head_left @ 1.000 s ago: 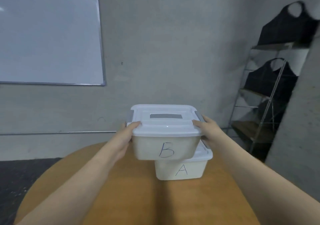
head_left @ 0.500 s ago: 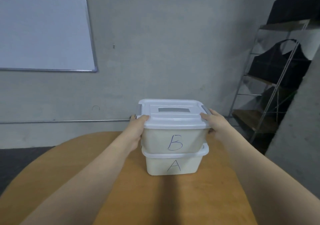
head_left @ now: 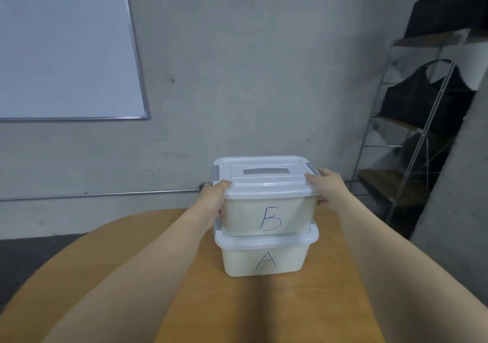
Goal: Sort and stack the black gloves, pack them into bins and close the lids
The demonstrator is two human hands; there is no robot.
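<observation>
Two white plastic bins stand stacked at the centre of the frame, a little right of middle. The upper bin (head_left: 266, 217), marked B in blue, sits squarely on the lid of the lower bin (head_left: 262, 262), marked A. Both lids are on; the top lid (head_left: 264, 177) has grey side latches and a grey handle recess.

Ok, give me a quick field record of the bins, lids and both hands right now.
bin B: stacked on bin A, lid on
bin A: on the wooden table, lid on
bin B lid: white, grey handle inset, grey latches at both ends
left hand: grips bin B's left end, thumb on the lid rim
right hand: grips bin B's right end, thumb on the lid rim
gloves: none visible
</observation>
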